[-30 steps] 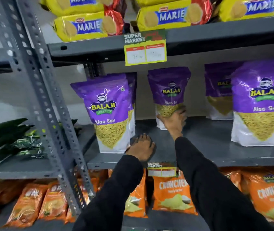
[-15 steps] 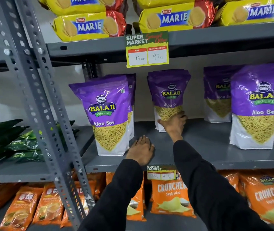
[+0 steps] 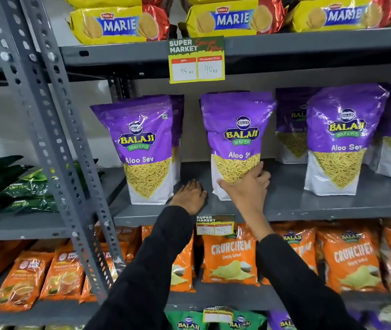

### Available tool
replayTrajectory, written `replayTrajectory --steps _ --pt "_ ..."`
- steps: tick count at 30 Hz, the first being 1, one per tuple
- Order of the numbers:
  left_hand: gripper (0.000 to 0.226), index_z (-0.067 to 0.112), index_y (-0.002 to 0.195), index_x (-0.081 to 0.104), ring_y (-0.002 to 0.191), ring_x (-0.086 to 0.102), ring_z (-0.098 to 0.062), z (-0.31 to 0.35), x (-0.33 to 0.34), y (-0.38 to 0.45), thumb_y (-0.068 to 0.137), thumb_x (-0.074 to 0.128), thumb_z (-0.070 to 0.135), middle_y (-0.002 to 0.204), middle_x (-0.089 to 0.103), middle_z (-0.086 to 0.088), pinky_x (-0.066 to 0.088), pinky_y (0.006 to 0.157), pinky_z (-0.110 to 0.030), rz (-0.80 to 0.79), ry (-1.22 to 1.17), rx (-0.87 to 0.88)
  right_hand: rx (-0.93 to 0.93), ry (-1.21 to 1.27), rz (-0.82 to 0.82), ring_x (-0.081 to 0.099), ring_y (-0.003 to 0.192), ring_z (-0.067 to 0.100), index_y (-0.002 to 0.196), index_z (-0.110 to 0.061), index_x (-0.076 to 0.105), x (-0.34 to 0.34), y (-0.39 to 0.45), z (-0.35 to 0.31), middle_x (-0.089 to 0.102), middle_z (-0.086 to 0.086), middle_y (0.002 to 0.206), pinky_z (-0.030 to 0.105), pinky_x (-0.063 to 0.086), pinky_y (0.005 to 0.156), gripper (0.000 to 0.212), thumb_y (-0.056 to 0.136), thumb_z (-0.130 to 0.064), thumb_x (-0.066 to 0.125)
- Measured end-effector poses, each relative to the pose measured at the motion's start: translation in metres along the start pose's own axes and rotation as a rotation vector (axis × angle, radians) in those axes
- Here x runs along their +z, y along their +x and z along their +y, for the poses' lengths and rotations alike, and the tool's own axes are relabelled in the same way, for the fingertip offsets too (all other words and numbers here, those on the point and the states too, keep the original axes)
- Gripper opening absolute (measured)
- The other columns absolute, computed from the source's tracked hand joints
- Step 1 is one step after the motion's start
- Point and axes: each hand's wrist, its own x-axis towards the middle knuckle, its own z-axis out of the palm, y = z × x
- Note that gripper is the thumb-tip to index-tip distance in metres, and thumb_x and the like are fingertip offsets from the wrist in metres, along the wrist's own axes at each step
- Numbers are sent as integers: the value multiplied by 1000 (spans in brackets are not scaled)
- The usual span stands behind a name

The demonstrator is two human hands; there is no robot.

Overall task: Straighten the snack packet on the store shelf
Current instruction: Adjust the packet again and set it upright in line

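Gripping the lower front of the purple foil Balaji Aloo Sev packet (image 3: 236,139), the right hand (image 3: 249,189) holds it upright at the middle of the grey metal shelf (image 3: 320,206). At its nine o'clock, the left hand (image 3: 189,197) rests flat, empty, fingers spread on the shelf.

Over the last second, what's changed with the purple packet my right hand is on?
The right hand has drawn the middle Aloo Sev packet forward from the back of the shelf toward the front row, gripping its lower part throughout. The left hand stayed flat on the shelf; the other packets haven't moved.
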Motion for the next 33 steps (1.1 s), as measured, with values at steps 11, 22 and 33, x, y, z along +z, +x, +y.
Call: replayTrajectory --steps 11,22,33 --pt "55 0 153 35 156 25 -27 5 -4 -4 109 25 31 163 31 -17 20 127 -44 14 38 4 -56 -20 1 44 129 41 156 -5 16 -33 -38 5 38 19 139 51 46 102 136 56 -65 87" --pt "54 3 153 36 157 23 -25 2 -3 -3 109 28 32 165 30 -15 20 127 -43 24 -8 8 -71 -23 -10 43 130 39 156 -7 17 -42 -43 5 37 18 139 51 47 103 134 57 -67 85" --pt "58 6 159 28 160 15 -24 -4 -2 5 109 29 35 170 21 -12 15 127 -41 -41 -56 13 -90 85 -61 34 141 38 159 -15 10 -45 -48 17 27 15 151 57 43 108 138 58 -81 76"
